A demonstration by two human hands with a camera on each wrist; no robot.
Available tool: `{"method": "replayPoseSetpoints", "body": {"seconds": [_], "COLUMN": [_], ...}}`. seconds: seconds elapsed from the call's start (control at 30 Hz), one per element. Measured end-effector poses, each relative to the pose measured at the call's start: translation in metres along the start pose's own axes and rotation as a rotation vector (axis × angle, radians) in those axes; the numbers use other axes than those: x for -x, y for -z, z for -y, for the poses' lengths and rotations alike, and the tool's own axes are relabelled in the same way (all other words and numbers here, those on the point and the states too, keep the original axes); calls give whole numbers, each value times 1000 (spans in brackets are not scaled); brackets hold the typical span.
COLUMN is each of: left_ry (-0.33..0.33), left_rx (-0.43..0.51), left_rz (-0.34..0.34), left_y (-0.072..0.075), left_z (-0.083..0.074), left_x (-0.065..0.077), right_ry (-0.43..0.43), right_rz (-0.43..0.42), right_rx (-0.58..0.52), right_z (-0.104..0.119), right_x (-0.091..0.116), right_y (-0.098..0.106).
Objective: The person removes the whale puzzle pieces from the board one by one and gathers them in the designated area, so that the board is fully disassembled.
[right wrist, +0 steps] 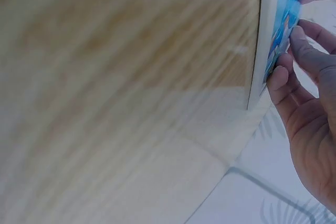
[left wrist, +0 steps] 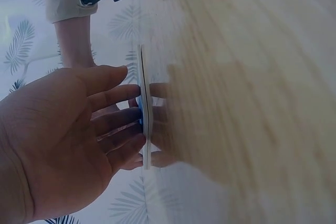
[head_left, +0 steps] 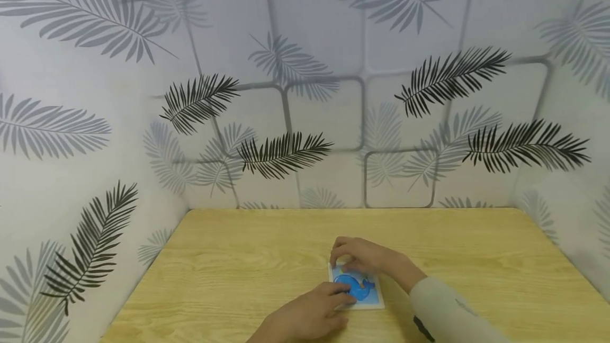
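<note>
A flat, square whale picture board (head_left: 367, 299) with a pale border lies on the table, a blue whale (head_left: 362, 291) on its light-blue face. My left hand (head_left: 316, 308) comes from the near left, its fingertips resting on the whale. In the left wrist view, the left hand's (left wrist: 68, 135) fingers are slightly bent and meet the board (left wrist: 146, 129), seen edge-on. My right hand (head_left: 364, 254) reaches over the board's far side with bent fingers. Thumb and fingertips of the right hand (right wrist: 315, 114) touch the picture in the right wrist view; whether they pinch a piece is hidden.
The wood-grain table (head_left: 229, 274) spreads around the board on all sides. Behind it and to both sides stand pale walls (head_left: 329, 115) with a leaf pattern. A light sleeve (head_left: 452, 311) with a dark strap covers the right forearm.
</note>
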State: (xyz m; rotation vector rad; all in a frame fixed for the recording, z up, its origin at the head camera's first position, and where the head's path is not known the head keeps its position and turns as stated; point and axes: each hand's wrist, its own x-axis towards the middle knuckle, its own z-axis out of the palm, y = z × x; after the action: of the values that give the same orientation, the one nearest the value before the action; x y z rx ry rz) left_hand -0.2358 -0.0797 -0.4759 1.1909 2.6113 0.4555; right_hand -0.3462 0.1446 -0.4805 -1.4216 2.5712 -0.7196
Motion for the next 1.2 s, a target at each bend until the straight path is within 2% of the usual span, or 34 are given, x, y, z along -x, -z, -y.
{"method": "replayPoseSetpoints", "body": {"seconds": [0.2, 0.37, 0.53, 0.67, 0.83, 1.0, 1.2], "left_ry": [-12, -24, -3, -14, -24, 12, 46], "left_rx": [-11, -20, 6, 0, -15, -6, 20], "left_rz": [-12, -26, -14, -15, -16, -5, 4], "left_y": [0, 0, 0, 2, 5, 4, 0], "left_z": [1, 0, -1, -1, -2, -3, -3], "left_x": [2, 2, 1, 1, 1, 0, -1], "right_ry": [33, 3, -26, -15, 5, -66, -107], "right_rz": [18, 65, 95, 79, 14, -32, -61], "right_rx": [30, 84, 108, 111, 114, 76, -79], "right_z": [1, 5, 5, 5, 4, 4, 2], "right_x": [-5, -5, -7, -8, -5, -1, 5], "right_y": [0, 0, -1, -3, -5, -6, -6]}}
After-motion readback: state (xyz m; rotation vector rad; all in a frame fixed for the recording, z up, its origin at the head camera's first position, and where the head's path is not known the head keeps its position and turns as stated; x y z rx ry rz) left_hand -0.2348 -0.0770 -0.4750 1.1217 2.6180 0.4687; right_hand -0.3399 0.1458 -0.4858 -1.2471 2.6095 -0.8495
